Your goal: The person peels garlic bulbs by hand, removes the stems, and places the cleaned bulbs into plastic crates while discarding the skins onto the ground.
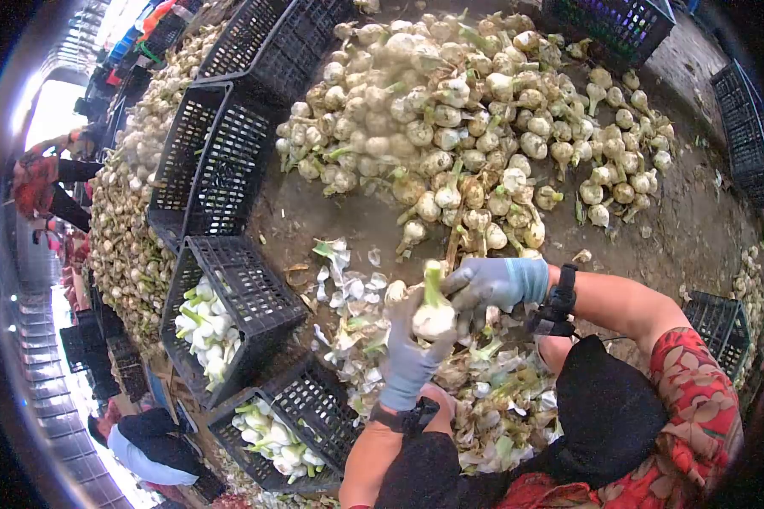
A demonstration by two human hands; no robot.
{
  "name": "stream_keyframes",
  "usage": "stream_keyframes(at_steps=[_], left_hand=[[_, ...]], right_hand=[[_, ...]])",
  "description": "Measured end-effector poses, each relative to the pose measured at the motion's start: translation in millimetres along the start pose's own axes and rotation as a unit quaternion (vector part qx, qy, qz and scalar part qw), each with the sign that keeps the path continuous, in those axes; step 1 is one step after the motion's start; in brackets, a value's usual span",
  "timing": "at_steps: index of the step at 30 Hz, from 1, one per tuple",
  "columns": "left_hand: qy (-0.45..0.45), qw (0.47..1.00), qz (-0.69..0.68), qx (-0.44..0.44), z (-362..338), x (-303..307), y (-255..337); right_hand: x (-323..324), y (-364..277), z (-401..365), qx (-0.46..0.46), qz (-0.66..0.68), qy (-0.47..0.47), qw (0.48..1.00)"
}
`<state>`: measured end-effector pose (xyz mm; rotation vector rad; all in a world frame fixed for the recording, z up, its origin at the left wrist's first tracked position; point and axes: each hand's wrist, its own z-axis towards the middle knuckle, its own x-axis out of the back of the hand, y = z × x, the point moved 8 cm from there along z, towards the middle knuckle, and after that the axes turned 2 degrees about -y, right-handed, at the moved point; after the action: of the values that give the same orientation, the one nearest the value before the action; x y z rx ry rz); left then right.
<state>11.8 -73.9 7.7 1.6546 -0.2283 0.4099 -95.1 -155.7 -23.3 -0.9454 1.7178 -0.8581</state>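
Observation:
A white garlic bulb (pixel 434 321) with a short green stem stands upright between my hands, stem end up. My left hand (pixel 410 356), in a grey glove, has its fingers and thumb wrapped around the lower left of the bulb. From the right, my gloved right hand (pixel 499 283) closes its fingers at the side of the same bulb, near the stem; its fingertips are partly hidden and blurred. Below both hands lies a litter of peeled garlic skins (pixel 501 416). A large heap of unpeeled garlic (pixel 484 110) spreads over the ground ahead.
Black plastic crates stand to the left; one crate (pixel 255 297) and a nearer crate (pixel 314 411) hold cleaned white garlic. Beyond them lies another long garlic pile (pixel 127 204). More crates, such as a black crate (pixel 747 136), stand at right. Other people (pixel 148 445) work at far left.

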Motion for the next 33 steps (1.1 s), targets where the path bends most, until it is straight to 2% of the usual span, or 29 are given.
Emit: stream_keyframes(at_steps=[1, 2, 3, 5, 6, 7, 9, 10, 11, 12, 13, 14, 16, 18, 19, 21, 24, 28, 30, 31, 32, 33], left_hand=[[0.031, 0.994, -0.085, 0.06, 0, 5, -4], [0.063, 0.977, -0.168, 0.118, -2, 8, -12], [0.065, 0.976, -0.169, 0.12, -4, 10, -17], [0.075, 0.987, -0.129, 0.055, -4, 18, -21], [0.077, 0.992, -0.092, 0.036, -5, 20, -21], [0.078, 0.992, -0.092, 0.036, -6, 21, -19], [0.063, 0.976, -0.192, 0.081, -7, 16, -21], [0.063, 0.976, -0.192, 0.081, -7, 14, -22], [0.064, 0.957, -0.266, 0.102, -8, 10, -28], [0.065, 0.931, -0.337, 0.122, -10, 5, -32], [0.065, 0.931, -0.337, 0.122, -9, 4, -28], [0.069, 0.934, -0.328, 0.12, -7, 5, -21], [0.076, 0.937, -0.319, 0.119, -6, 7, -19], [0.082, 0.964, -0.216, 0.13, -8, 11, -21], [0.084, 0.964, -0.217, 0.131, -8, 12, -23], [0.083, 0.939, -0.318, 0.1, -8, 10, -22], [0.051, 0.91, -0.39, 0.132, -8, 5, -15], [0.028, 0.876, -0.458, 0.147, -6, 0, -8], [0.037, 0.895, -0.424, 0.134, -7, 1, -17], [0.037, 0.895, -0.424, 0.135, -9, 1, -20], [0.038, 0.838, -0.514, 0.179, -14, -3, -28], [0.039, 0.77, -0.597, 0.222, -19, -10, -35]], right_hand=[[2, -1, -1, 0.023, -0.034, 0.015, 0.999], [2, -6, 3, 0.086, -0.142, -0.002, 0.986], [1, -4, 5, 0.085, -0.142, -0.005, 0.986], [10, 1, 7, -0.004, -0.148, 0.076, 0.986], [13, 2, 2, -0.04, -0.064, 0.093, 0.993], [11, 0, 3, -0.04, -0.065, 0.092, 0.993], [12, -2, 7, -0.04, 0.053, 0.144, 0.987], [6, -13, 7, -0.032, 0.049, 0.144, 0.988], [0, -12, 12, -0.032, 0.049, 0.145, 0.988], [-7, -15, 17, 0.017, 0.074, 0.137, 0.988], [-11, -19, 22, 0.065, 0.1, 0.128, 0.984], [-9, -21, 27, 0.074, 0.063, 0.143, 0.985], [-14, -27, 30, 0.063, 0.051, 0.133, 0.988], [-22, -44, 25, 0.042, 0.02, 0.117, 0.992], [-22, -43, 26, 0.04, 0.019, 0.115, 0.992], [-21, -30, 26, -0.013, 0.064, 0.095, 0.993], [-20, -23, 21, -0.054, 0.077, 0.08, 0.992], [-18, -26, 19, -0.036, 0.137, 0.096, 0.985], [-16, -42, 17, -0.003, -0.077, 0.063, 0.995], [-14, -34, 19, -0.003, -0.076, 0.063, 0.995], [-8, -37, 22, 0.052, -0.311, 0.115, 0.942], [-11, -40, 19, 0.103, -0.526, 0.161, 0.829]])
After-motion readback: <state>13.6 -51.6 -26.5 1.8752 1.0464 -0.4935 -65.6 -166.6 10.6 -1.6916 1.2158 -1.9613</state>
